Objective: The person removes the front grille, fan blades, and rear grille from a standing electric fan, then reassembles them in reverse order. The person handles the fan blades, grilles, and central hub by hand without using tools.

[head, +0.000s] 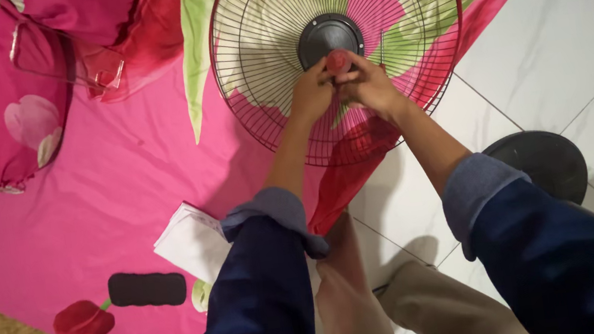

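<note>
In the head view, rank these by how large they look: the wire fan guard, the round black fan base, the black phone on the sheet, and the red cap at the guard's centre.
1. wire fan guard
2. round black fan base
3. black phone
4. red cap, partly covered by both hands, the left hand and the right hand

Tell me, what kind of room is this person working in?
Probably a bedroom or living space at home. A pink floral bedsheet lies over a mattress beside a white marble-look tiled floor, and both hands work at the hub of a household fan's wire guard.
</note>
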